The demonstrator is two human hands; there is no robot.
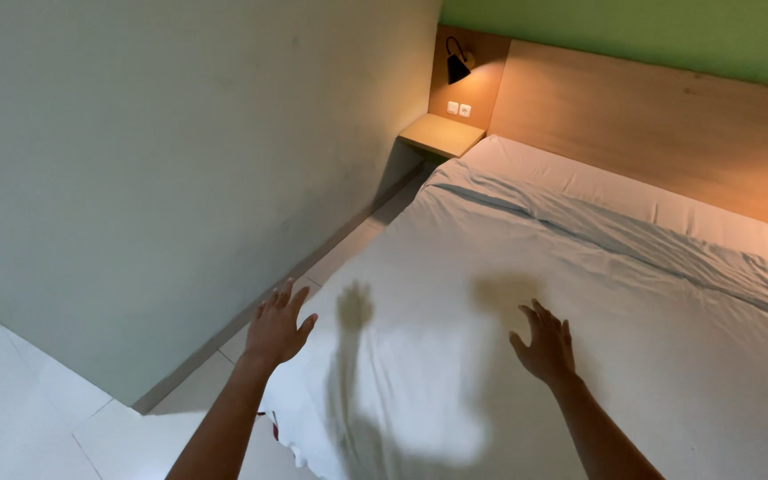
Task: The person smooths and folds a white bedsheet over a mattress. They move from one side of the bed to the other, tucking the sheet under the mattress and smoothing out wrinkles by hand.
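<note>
Both hands hover palms-down over a white sheet spread on the bed, fingers splayed, each grip wide open and holding nothing. The left hand hangs at the bed's near corner, the right hand over the sheet's middle. The sheet lies smooth, faintly creased, shadowed by both arms.

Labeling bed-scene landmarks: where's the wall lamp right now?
In the head view, the black wall lamp is top centre, mounted on the wooden panel above the small bedside shelf, left of the headboard.
</note>
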